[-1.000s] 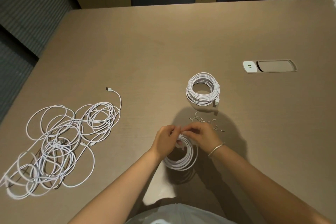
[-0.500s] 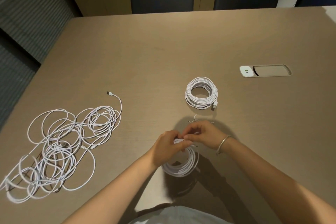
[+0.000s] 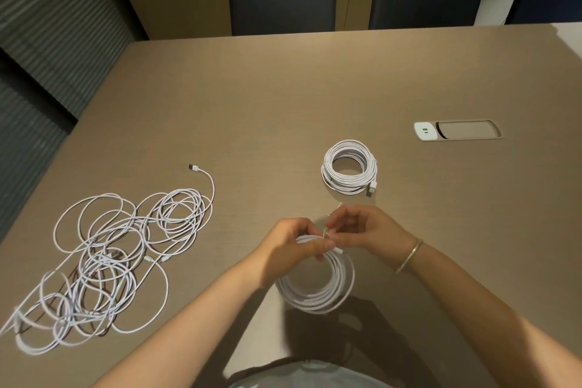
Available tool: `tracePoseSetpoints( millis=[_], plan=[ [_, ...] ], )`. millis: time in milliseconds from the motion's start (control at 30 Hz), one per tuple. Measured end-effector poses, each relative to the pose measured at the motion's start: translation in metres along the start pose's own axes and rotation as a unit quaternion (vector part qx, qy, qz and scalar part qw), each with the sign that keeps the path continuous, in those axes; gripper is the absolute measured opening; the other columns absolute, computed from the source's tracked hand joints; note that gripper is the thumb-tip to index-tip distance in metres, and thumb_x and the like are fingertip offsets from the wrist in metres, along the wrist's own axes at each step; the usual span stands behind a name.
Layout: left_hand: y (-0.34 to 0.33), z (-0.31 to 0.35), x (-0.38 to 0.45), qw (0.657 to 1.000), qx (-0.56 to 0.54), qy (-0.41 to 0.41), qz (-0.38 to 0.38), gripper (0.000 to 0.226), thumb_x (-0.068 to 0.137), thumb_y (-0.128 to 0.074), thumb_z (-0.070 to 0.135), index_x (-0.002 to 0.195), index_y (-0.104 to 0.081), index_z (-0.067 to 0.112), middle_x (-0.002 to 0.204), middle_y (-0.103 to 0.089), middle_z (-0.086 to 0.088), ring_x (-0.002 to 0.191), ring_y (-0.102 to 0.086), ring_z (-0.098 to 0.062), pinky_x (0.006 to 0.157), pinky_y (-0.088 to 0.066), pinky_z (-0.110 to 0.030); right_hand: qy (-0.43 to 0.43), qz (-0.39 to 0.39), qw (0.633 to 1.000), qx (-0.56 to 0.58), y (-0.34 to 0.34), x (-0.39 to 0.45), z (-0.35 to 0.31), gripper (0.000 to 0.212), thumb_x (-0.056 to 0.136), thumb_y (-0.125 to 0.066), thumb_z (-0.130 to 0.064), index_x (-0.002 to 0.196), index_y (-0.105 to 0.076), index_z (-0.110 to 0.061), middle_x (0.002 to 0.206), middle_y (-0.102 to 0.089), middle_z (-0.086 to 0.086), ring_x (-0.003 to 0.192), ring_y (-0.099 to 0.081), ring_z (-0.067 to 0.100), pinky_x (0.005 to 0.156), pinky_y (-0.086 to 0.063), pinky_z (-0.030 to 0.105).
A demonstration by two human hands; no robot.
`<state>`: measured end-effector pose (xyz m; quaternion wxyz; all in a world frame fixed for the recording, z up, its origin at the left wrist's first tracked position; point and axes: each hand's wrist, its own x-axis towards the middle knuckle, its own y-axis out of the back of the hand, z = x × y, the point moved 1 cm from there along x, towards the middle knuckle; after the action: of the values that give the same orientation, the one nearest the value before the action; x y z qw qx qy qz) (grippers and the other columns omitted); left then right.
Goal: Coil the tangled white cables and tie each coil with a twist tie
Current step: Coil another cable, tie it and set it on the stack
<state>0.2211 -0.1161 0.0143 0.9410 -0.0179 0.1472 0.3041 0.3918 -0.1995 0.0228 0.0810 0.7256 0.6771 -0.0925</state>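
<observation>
A coil of white cable (image 3: 318, 290) hangs from my hands just above the table, near the front edge. My left hand (image 3: 291, 244) grips the top of this coil with thumb and fingers curled round the strands. My right hand (image 3: 362, 228) pinches a thin twist tie (image 3: 325, 232) at the same spot, its fingers bent. A finished white coil (image 3: 349, 167) lies flat beyond my hands. A big tangle of white cables (image 3: 104, 257) spreads over the table's left side, one plug end (image 3: 193, 167) sticking out towards the back.
The brown table (image 3: 283, 110) has a recessed socket panel (image 3: 458, 130) at the right. Spare twist ties (image 3: 338, 206) peek out just behind my right hand. Three dark chairs (image 3: 282, 0) stand along the far edge. A slatted wall runs down the left.
My hands have lifted the coil slightly and my right hand's fingers have shifted on the twist tie. The camera has tilted up, so the chairs show more.
</observation>
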Motion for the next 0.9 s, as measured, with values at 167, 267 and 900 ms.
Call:
tracePoseSetpoints(
  millis=[167,267,900],
  plan=[
    [0.006,0.015,-0.002,1.000,-0.005,0.007,0.002,0.009,0.083,-0.074,0.006,0.082,-0.067,0.001,0.064,-0.069,-0.006,0.056,-0.060,-0.007,0.057,-0.044,-0.017,0.037,-0.009,0.983,-0.178,-0.003,0.008,-0.030,0.023,0.076,-0.075,0.002,0.081,-0.068,-0.019,0.072,-0.068,-0.003,0.066,-0.061,0.004,0.065,-0.048,0.017],
    [0.011,0.025,-0.005,1.000,-0.005,0.009,0.024,0.012,0.085,-0.074,0.009,0.084,-0.066,0.000,0.064,-0.067,-0.007,0.045,-0.049,-0.001,0.046,-0.035,-0.013,0.023,0.012,0.978,-0.209,-0.006,0.012,-0.035,0.022,0.078,-0.075,-0.005,0.073,-0.067,-0.024,0.056,-0.059,-0.014,0.055,-0.051,-0.001,0.060,-0.043,0.018],
    [0.037,0.060,-0.046,0.955,-0.122,0.087,-0.256,0.066,0.059,-0.090,0.049,0.086,-0.053,0.003,0.059,-0.061,-0.005,0.034,-0.028,0.001,0.035,-0.021,-0.012,0.243,-0.065,0.904,-0.345,-0.046,-0.032,-0.099,0.006,0.089,-0.064,-0.019,0.090,-0.068,-0.015,0.087,-0.064,-0.006,0.083,-0.056,0.010,0.079,-0.046,0.031]
  ],
)
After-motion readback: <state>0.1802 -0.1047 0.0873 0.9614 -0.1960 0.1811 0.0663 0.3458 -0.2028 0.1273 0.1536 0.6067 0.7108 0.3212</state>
